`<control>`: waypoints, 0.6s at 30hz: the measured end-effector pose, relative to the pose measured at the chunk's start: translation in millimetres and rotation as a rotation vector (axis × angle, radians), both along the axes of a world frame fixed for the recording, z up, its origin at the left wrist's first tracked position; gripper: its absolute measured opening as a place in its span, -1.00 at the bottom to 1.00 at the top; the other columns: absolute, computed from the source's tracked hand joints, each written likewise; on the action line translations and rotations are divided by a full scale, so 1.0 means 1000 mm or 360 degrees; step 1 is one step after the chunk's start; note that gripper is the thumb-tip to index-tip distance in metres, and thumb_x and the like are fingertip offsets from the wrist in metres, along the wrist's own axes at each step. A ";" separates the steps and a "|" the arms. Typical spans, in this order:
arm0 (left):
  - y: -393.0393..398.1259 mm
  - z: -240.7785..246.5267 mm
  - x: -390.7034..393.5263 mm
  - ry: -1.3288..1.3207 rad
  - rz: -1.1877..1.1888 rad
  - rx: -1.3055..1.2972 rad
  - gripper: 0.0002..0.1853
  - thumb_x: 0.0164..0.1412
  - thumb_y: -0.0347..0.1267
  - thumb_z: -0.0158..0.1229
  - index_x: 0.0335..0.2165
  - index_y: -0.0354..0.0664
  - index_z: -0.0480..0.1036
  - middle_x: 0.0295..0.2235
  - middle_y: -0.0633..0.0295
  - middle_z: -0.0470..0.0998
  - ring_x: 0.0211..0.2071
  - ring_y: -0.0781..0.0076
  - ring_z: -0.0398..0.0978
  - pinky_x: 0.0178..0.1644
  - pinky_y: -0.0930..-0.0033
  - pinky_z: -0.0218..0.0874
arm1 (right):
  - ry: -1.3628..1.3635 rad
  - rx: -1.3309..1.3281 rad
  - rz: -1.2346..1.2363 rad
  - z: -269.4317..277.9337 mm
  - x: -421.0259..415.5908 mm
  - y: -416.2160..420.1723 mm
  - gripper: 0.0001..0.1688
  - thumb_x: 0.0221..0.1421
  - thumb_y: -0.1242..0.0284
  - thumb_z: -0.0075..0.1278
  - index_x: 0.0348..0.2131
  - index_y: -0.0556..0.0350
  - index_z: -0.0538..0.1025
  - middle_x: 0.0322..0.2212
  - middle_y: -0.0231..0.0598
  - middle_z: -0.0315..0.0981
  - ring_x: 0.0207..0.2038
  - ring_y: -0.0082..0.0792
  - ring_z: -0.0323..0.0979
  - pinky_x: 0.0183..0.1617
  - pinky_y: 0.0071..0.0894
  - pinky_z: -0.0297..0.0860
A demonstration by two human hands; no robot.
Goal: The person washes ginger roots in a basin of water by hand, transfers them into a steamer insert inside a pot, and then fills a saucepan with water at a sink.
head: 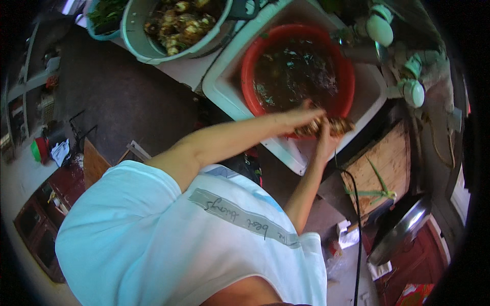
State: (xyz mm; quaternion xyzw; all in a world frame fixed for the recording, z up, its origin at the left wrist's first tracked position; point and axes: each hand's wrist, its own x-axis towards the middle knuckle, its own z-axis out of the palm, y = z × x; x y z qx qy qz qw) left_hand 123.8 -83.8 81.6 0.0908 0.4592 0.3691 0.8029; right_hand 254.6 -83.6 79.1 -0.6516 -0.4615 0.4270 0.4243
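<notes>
Over the near rim of a red plastic basin (249, 91), my right hand (326, 138) holds a knobbly brown root or tuber (343, 126). My left hand (304, 116) is against the root's left part, its fingers meeting those of my right hand; blur hides whether it grips. The basin stands in a white sink (226, 82) and contains dark, murky water (294, 72) with glints on its surface. Up and to the left, a pale pot (134, 34) holds several similar brown roots with pale ends (183, 26).
A container of green leaves (107, 15) stands at top left. Taps (360, 49) reach over the sink from the right. On a wooden board (377, 168) lies a green plant stalk (378, 178). A wok or pan (400, 229) leans below it, near a black cable (358, 237).
</notes>
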 end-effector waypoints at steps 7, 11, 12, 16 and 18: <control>-0.002 0.065 -0.004 0.0956 -0.0001 0.0778 -0.13 -0.01 -0.09 0.11 0.11 -0.38 -0.06 -0.10 -0.08 0.34 -0.10 0.20 0.35 0.01 0.29 0.14 | 0.0378 0.0374 -0.0207 0.079 -0.031 -0.010 -0.67 0.03 0.51 0.01 -0.19 0.30 0.34 -0.25 -0.18 0.38 -0.23 -0.38 0.38 -0.12 -0.44 0.33; -0.018 0.061 -0.041 0.0866 0.0040 0.0363 -0.19 0.02 -0.20 0.12 0.12 -0.34 -0.06 -0.15 -0.02 0.38 -0.12 0.30 0.36 0.00 0.35 0.14 | 0.0516 0.0210 0.0150 0.070 -0.055 -0.015 -0.38 -0.04 0.50 0.10 -0.02 0.26 0.18 -0.16 -0.19 0.32 -0.16 -0.39 0.33 -0.08 -0.43 0.30; -0.027 0.063 -0.058 0.0979 0.0190 0.0566 -0.19 -0.01 -0.20 0.15 0.11 -0.30 -0.04 -0.14 -0.01 0.35 -0.13 0.30 0.36 -0.05 0.36 0.19 | 0.0490 0.0200 0.0283 0.079 -0.068 -0.017 -0.38 -0.05 0.53 0.08 -0.01 0.26 0.18 -0.13 -0.17 0.30 -0.13 -0.39 0.33 -0.03 -0.41 0.27; -0.052 0.131 -0.153 0.0895 0.0645 0.1082 -0.24 -0.01 -0.19 0.17 0.07 -0.25 0.03 -0.09 0.04 0.30 -0.06 0.37 0.29 -0.06 0.37 0.23 | 0.0569 0.0325 0.0798 0.152 -0.151 -0.021 -0.39 -0.09 0.66 0.06 -0.03 0.25 0.17 -0.10 -0.13 0.29 -0.07 -0.36 0.32 0.03 -0.39 0.25; -0.061 0.166 -0.203 0.0964 0.0802 0.1138 -0.25 0.01 -0.20 0.16 0.08 -0.26 0.02 -0.08 0.05 0.30 -0.05 0.37 0.28 -0.02 0.37 0.19 | 0.0772 0.0232 0.0980 0.174 -0.205 -0.008 -0.38 -0.11 0.64 0.10 -0.05 0.23 0.18 -0.12 -0.14 0.31 -0.10 -0.35 0.35 -0.01 -0.42 0.28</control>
